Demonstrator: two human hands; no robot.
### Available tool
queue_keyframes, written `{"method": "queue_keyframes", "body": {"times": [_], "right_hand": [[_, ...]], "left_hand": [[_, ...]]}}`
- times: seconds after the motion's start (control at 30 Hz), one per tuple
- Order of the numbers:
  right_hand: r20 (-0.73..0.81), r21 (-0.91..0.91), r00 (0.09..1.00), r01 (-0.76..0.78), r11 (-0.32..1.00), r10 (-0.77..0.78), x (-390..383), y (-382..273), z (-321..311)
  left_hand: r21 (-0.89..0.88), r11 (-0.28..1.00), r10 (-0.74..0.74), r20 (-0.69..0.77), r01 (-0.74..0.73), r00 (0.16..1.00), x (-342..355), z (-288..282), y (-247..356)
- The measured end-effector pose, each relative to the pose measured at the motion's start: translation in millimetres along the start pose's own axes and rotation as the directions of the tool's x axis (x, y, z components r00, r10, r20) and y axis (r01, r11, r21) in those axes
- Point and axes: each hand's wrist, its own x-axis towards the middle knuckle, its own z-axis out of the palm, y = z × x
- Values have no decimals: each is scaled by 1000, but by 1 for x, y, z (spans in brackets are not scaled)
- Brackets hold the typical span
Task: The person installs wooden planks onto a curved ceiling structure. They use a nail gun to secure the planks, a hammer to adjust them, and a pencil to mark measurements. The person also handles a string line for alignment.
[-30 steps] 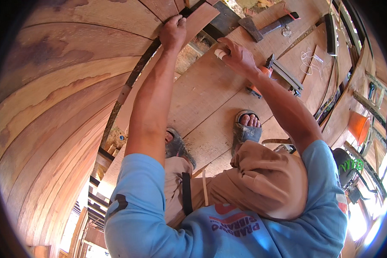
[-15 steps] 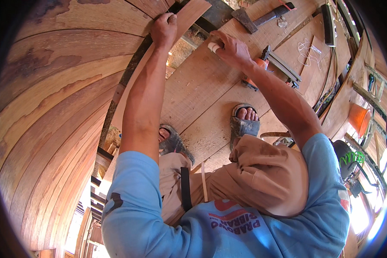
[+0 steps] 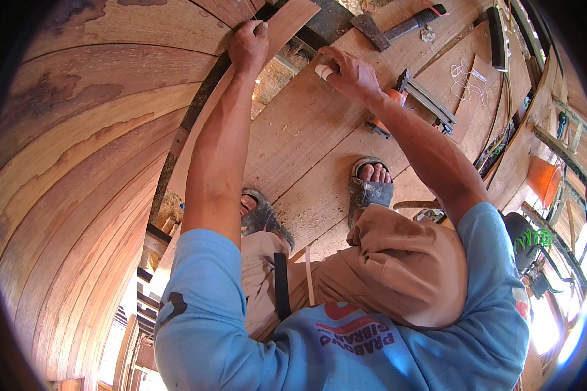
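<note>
My left hand is closed on the edge of a narrow wooden board, its thumb on top. That board runs along the lower edge of a curved wall of planks. My right hand rests near the edge of a broad floor plank, bent at the knuckles. Its thumb and forefinger are apart, with a white wrap around the thumb; the other fingers are mostly hidden. Beyond it lies a tool with a wide metal head and dark handle, a hammer or hatchet.
An orange power tool with a metal base lies beside my right forearm. Tangled white string is further right. An orange container and green coiled cord are at the far right. My sandalled feet stand on the planks.
</note>
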Motion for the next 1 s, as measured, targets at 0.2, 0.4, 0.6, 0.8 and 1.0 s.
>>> {"method": "queue_keyframes", "body": {"times": [0.2,0.4,0.6,0.8,1.0], "right_hand": [[-10,24,1000,11,1000,-10,2,5,4],[-7,22,1000,7,1000,-7,1,5,2],[3,34,1000,3,999,-3,1,5,3],[-7,10,1000,11,1000,-11,0,4,3],[2,26,1000,7,1000,-7,0,3,2]], "left_hand": [[24,999,33,-6,-33,999,1,1,-5],[13,999,31,-28,-31,999,-2,3,-3],[16,1000,4,-17,-4,1000,-1,0,2],[35,999,4,-18,-4,1000,-1,1,0],[14,1000,6,-20,-6,1000,0,2,-1]]}}
